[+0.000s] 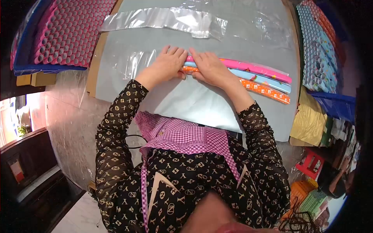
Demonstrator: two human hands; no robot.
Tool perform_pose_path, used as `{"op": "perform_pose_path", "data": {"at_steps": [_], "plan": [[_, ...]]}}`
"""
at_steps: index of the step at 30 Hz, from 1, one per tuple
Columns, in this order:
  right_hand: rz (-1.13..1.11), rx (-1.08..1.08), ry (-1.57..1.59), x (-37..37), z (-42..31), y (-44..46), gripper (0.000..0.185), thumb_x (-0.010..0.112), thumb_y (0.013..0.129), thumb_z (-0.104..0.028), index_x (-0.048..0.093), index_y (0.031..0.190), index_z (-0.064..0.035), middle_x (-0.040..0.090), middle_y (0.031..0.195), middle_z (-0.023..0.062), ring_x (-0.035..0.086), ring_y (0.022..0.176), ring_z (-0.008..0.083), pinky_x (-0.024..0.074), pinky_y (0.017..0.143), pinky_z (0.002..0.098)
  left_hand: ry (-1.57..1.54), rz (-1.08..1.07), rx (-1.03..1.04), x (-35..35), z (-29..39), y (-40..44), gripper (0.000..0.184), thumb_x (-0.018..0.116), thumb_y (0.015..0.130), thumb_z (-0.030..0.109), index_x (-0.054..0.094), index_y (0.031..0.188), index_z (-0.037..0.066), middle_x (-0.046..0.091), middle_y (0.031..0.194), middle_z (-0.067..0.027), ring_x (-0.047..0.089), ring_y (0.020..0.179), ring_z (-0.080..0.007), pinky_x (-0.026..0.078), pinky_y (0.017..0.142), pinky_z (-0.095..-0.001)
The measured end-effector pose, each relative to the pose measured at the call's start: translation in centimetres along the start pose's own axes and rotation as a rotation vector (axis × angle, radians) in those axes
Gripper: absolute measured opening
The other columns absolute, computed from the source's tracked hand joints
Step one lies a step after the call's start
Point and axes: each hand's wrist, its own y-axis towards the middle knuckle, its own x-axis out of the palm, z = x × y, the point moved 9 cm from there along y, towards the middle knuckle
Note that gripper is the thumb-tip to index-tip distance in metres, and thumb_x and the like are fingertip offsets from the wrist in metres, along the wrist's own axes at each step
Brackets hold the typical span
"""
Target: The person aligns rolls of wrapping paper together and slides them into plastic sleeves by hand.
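Note:
Three patterned wrapping paper rolls lie side by side: a pink one (pixel 256 69), a light blue one (pixel 260 79) and an orange one with white marks (pixel 264 90). My right hand (pixel 211 68) is closed over them, thumb on the near side. Close beside it, my left hand (pixel 167 66) curls round their left ends, which its fingers hide. From under the left hand, a clear plastic sleeve (pixel 134 64) stretches left, flat on the grey tabletop (pixel 171 99). How far the sleeve covers the rolls, I cannot tell.
More clear plastic sleeves (pixel 163 19) are spread across the back of the table. A blue crate (pixel 50 69) of pink rolls (pixel 70 39) stands at the left. Another blue crate (pixel 334 103) with blue rolls (pixel 316 50) is at the right, above gold-coloured sheeting (pixel 309 120). A red stool (pixel 311 165) stands lower right.

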Motion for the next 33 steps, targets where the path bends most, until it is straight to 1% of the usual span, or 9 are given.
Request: {"op": "perform_pose_path", "data": {"at_steps": [3, 5, 11, 16, 18, 22, 25, 30, 33], "plan": [[0.04, -0.018, 0.005, -0.2, -0.1, 0.3, 0.081, 0.072, 0.079, -0.024, 0.031, 0.143, 0.0054, 0.058, 0.112, 0.0188, 0.054, 0.105, 0.0333, 0.0435, 0.093, 0.0418, 0.005, -0.014, 0.042, -0.1, 0.7, 0.5, 0.076, 0.08, 0.066, 0.042, 0.05, 0.122, -0.001, 0.056, 0.115, -0.0106, 0.052, 0.115, -0.0273, 0.038, 0.102, -0.0467], [-0.067, 0.071, 0.054, 0.4, 0.3, 0.8, 0.079, 0.072, 0.079, -0.023, 0.032, 0.142, 0.0052, 0.058, 0.115, 0.0209, 0.054, 0.106, 0.0354, 0.0437, 0.093, 0.0424, 0.006, -0.101, 0.078, 0.2, 1.5, 0.9, 0.078, 0.077, 0.068, 0.043, 0.049, 0.123, -0.004, 0.053, 0.121, -0.0147, 0.05, 0.118, -0.0307, 0.038, 0.102, -0.0433], [0.038, 0.024, 0.166, -0.7, 0.0, 0.0, 0.083, 0.077, 0.074, -0.027, 0.035, 0.138, 0.0054, 0.057, 0.118, 0.0232, 0.055, 0.107, 0.0383, 0.0434, 0.096, 0.044, 0.01, 0.028, 0.095, 0.6, 2.4, 1.3, 0.061, 0.074, 0.073, 0.037, 0.053, 0.115, -0.001, 0.057, 0.113, -0.0111, 0.053, 0.108, -0.0261, 0.04, 0.094, -0.0388], [0.111, -0.001, 0.252, -2.5, 0.9, -1.5, 0.095, 0.084, 0.062, -0.032, 0.038, 0.136, 0.0061, 0.052, 0.127, 0.0234, 0.05, 0.117, 0.0392, 0.0413, 0.1, 0.0433, -0.026, 0.056, 0.14, -1.0, 3.0, 1.5, 0.065, 0.077, 0.07, 0.035, 0.051, 0.116, -0.001, 0.056, 0.11, -0.0112, 0.053, 0.107, -0.0259, 0.04, 0.091, -0.0387], [0.002, 0.046, 0.111, -2.7, 2.4, -3.4, 0.1, 0.086, 0.058, -0.034, 0.037, 0.136, 0.0061, 0.05, 0.13, 0.0236, 0.047, 0.122, 0.0402, 0.0392, 0.103, 0.0445, -0.091, -0.168, 0.02, 0.1, 2.5, 1.7, 0.079, 0.079, 0.067, 0.036, 0.045, 0.126, -0.002, 0.055, 0.118, -0.015, 0.051, 0.114, -0.0303, 0.038, 0.098, -0.0415], [-0.079, 0.214, 0.009, -6.6, 7.6, -10.9, 0.111, 0.088, 0.048, -0.041, 0.038, 0.135, 0.0044, 0.05, 0.13, 0.0227, 0.046, 0.123, 0.0401, 0.0374, 0.103, 0.0464, -0.091, -0.092, 0.057, 0.1, 2.5, 1.5, 0.083, 0.081, 0.066, 0.038, 0.043, 0.129, -0.002, 0.055, 0.117, -0.0146, 0.051, 0.114, -0.0308, 0.037, 0.1, -0.0426], [-0.12, 0.318, -0.086, -8.7, 12.2, -16.5, 0.116, 0.089, 0.042, -0.044, 0.038, 0.135, 0.0033, 0.05, 0.13, 0.0223, 0.046, 0.121, 0.0398, 0.0373, 0.102, 0.0465, -0.088, -0.173, 0.008, 0.5, 2.5, 1.8, 0.084, 0.08, 0.067, 0.04, 0.042, 0.129, -0.002, 0.054, 0.118, -0.0152, 0.05, 0.116, -0.0314, 0.036, 0.1, -0.0436], [-0.174, 0.383, -0.202, -10.9, 14.3, -20.2, 0.12, 0.089, 0.041, -0.046, 0.037, 0.137, 0.0021, 0.048, 0.133, 0.0222, 0.045, 0.124, 0.0405, 0.0364, 0.104, 0.0467, -0.067, -0.131, 0.026, 0.1, 2.5, 1.6, 0.084, 0.08, 0.066, 0.04, 0.043, 0.128, -0.002, 0.054, 0.118, -0.0142, 0.05, 0.116, -0.0316, 0.036, 0.101, -0.0436], [-0.198, 0.365, -0.197, -10.9, 13.7, -19.8, 0.115, 0.089, 0.045, -0.039, 0.036, 0.138, 0.0015, 0.045, 0.135, 0.0224, 0.043, 0.126, 0.0401, 0.0349, 0.106, 0.0465, -0.118, -0.138, 0.002, 0.5, 2.2, 1.5, 0.081, 0.08, 0.067, 0.039, 0.044, 0.126, -0.003, 0.054, 0.117, -0.015, 0.049, 0.118, -0.0309, 0.035, 0.102, -0.0429]]}}
